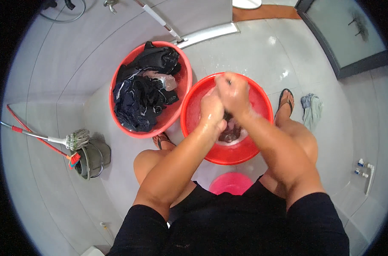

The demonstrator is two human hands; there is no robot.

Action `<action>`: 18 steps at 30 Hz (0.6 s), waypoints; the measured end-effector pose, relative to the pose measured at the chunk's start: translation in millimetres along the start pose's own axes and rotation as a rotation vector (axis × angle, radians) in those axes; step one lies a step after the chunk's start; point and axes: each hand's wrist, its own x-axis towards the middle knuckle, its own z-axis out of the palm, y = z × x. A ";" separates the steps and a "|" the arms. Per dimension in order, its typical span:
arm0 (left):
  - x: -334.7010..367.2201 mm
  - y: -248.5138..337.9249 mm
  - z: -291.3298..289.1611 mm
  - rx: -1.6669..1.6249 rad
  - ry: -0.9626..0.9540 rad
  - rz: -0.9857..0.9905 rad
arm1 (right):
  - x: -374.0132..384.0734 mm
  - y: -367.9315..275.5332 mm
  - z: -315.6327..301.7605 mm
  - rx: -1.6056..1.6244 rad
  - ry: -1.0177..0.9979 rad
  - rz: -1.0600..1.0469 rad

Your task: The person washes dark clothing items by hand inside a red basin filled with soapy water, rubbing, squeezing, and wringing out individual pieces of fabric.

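Note:
Over a red plastic basin (228, 158), my left hand (212, 107) and my right hand (234, 91) are pressed close together, fingers closed. A dark wet cloth (231, 133) hangs from between them into foamy water; its upper part is mostly hidden by my hands. My right hand is slightly blurred and sits a little farther away than the left. To the left, a second, pinkish-red basin (183, 91) holds a heap of dark wet clothes (138, 100). On that heap lies a pale, translucent lump (166, 81), whose kind I cannot make out.
A pink basin (231, 182) stands close in front of me. At left, a mop (77, 139) and a red-handled brush (74, 159) lean over a dark bucket (96, 158). A grey cloth (312, 109) lies right of my foot. Wall taps (361, 167) are at far right.

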 end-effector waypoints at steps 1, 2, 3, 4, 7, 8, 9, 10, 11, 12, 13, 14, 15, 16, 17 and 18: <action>-11.2 9.2 17.5 0.081 0.019 -0.046 | 5.8 7.0 -4.0 -0.007 0.040 0.025; -24.4 30.6 16.4 0.100 0.097 -0.045 | -5.6 -12.3 10.4 0.126 0.022 -0.084; 16.8 7.3 -42.9 0.206 -0.047 0.103 | -19.4 -31.9 23.8 0.261 0.005 -0.192; 49.6 -2.9 -99.2 0.294 -0.176 0.285 | -21.3 -47.3 33.3 0.299 -0.023 -0.216; 9.5 -7.3 -34.0 -0.153 -0.024 -0.081 | -24.8 -8.5 10.1 -0.002 -0.044 -0.213; -4.9 8.9 -15.7 -0.041 -0.005 -0.084 | -8.7 -3.5 9.8 0.052 -0.028 -0.032; -12.0 15.3 -0.5 0.063 -0.006 -0.101 | 3.5 5.0 -1.1 -0.067 -0.023 0.006; -19.3 29.8 -1.0 0.041 -0.051 -0.110 | 10.5 3.1 -2.3 -0.067 -0.055 0.022; -20.6 36.4 -3.3 0.010 -0.118 0.022 | 15.0 0.8 -4.7 -0.069 -0.086 0.037; -9.3 35.7 -16.0 0.049 -0.090 0.101 | 16.5 4.8 -10.8 0.090 -0.283 0.173; 2.1 39.5 -29.6 0.086 -0.061 0.187 | 17.3 -0.8 -16.8 0.097 -0.290 0.164; 3.6 49.2 -38.0 0.064 -0.018 0.201 | 15.9 -9.2 -24.8 0.037 -0.551 0.143; 2.3 55.8 -46.2 0.014 -0.004 0.220 | 17.8 -17.8 -33.3 -0.026 -0.810 0.117; 0.7 60.0 -47.1 0.054 0.015 0.203 | 29.9 -26.4 -48.4 -0.240 -1.065 0.122; -0.1 61.3 -46.3 0.094 0.033 0.186 | 26.9 -21.3 -49.5 -0.248 -1.059 0.126; 1.1 57.2 -44.5 0.091 0.023 0.182 | 20.5 -11.9 -48.7 0.044 -0.849 0.214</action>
